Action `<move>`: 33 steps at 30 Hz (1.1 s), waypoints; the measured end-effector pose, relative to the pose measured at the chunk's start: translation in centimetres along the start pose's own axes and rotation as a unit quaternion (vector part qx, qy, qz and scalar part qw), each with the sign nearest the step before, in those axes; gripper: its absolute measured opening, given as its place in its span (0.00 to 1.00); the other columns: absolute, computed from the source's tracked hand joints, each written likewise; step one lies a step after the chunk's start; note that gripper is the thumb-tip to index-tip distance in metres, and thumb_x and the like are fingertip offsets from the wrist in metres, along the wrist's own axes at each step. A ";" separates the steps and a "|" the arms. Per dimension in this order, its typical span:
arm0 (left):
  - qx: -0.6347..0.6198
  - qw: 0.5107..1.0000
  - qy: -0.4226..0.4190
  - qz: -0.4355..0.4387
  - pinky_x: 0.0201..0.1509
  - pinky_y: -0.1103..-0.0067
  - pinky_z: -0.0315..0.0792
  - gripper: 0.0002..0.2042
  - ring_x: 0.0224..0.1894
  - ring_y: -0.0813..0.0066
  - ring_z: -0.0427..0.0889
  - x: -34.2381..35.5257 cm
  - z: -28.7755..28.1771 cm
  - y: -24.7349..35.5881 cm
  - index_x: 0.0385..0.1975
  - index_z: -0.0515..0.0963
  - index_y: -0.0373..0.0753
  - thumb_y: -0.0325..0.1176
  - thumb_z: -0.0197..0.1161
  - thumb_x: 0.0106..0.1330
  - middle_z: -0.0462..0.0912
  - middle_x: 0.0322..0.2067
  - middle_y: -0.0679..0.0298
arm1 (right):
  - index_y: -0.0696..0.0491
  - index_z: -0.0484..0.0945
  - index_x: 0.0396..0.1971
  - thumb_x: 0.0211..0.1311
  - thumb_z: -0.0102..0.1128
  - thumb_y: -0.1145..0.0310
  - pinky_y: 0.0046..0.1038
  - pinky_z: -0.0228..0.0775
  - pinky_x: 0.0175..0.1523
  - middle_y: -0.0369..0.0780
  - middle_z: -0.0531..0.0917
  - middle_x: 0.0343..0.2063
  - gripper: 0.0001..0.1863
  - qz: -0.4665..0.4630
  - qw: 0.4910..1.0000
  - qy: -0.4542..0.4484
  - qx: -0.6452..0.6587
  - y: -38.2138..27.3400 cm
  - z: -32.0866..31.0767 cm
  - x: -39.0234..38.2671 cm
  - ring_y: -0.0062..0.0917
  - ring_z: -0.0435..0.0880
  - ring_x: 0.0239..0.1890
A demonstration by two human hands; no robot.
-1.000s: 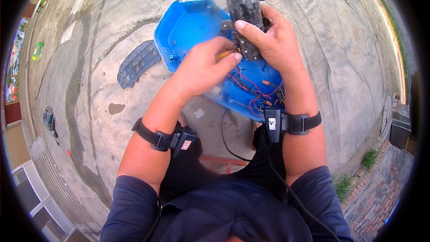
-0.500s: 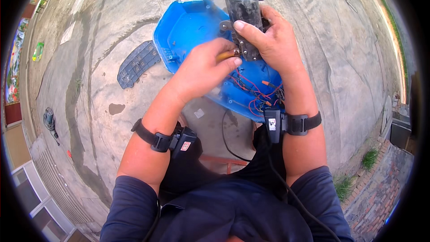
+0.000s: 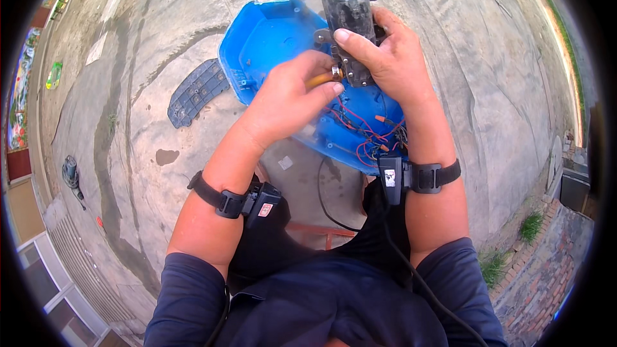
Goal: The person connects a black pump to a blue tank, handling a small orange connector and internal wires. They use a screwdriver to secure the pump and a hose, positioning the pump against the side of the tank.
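My right hand (image 3: 395,58) is closed around a black plastic box (image 3: 350,9), with the thumb across its front face. The box has round mounting tabs at its sides and several screws along its lower end. In my left hand (image 3: 295,90) is an orange-brown handle with a metal collar (image 3: 320,80), pinched between thumb and fingers. Its collar end meets the lower left part of the box; the tip is hidden. Beneath both hands lies a blue plastic shell (image 3: 273,38), open side up, with red and dark wires (image 3: 366,132) and orange connectors in its near right part.
A dark ribbed curved panel (image 3: 198,93) lies on the concrete left of the shell. Farther left are a corded power tool (image 3: 72,177) and a green item (image 3: 54,74). A black cable (image 3: 324,202) runs between my legs. Bricks (image 3: 553,270) and grass border the lower right.
My left hand and the orange-brown handle have shifted very slightly left. The right hand and the black box stay almost where they were.
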State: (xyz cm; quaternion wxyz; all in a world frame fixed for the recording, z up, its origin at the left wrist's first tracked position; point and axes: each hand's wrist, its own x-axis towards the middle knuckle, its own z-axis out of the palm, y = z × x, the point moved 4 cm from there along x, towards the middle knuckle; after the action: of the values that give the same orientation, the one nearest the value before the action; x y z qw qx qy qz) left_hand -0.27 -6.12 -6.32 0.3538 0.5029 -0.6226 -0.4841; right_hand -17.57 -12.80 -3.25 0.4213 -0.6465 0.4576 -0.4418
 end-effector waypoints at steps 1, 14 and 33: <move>0.000 1.000 0.000 0.000 0.57 0.76 0.78 0.16 0.51 0.75 0.83 0.0 0.1 0.0 0.54 0.77 0.32 0.29 0.69 0.69 0.85 0.47 0.60 | 0.62 0.85 0.47 0.53 0.77 0.55 0.28 0.80 0.46 0.44 0.89 0.38 0.28 0.000 1.000 0.000 -0.002 -0.1 0.0 0.0 0.25 0.88 0.39; -0.059 0.998 -0.002 -0.013 0.55 0.77 0.78 0.13 0.49 0.76 0.84 0.1 0.3 -0.1 0.52 0.76 0.31 0.26 0.66 0.71 0.84 0.46 0.61 | 0.62 0.85 0.48 0.53 0.78 0.56 0.27 0.80 0.46 0.44 0.88 0.39 0.29 0.006 1.000 0.001 0.019 0.2 -0.1 -0.1 0.24 0.88 0.40; -0.080 0.997 0.004 -0.007 0.57 0.76 0.78 0.13 0.50 0.73 0.85 0.1 -0.1 -0.4 0.55 0.76 0.31 0.25 0.63 0.73 0.85 0.47 0.60 | 0.63 0.84 0.49 0.53 0.78 0.55 0.26 0.81 0.43 0.44 0.89 0.38 0.30 0.011 1.000 0.000 0.003 0.0 -0.2 0.1 0.23 0.88 0.38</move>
State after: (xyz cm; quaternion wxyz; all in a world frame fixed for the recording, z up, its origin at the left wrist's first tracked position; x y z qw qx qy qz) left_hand -0.04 -6.25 -6.69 0.3924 0.4792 -0.5769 -0.5326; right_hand -17.71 -12.88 -3.19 0.4277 -0.6401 0.4635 -0.4387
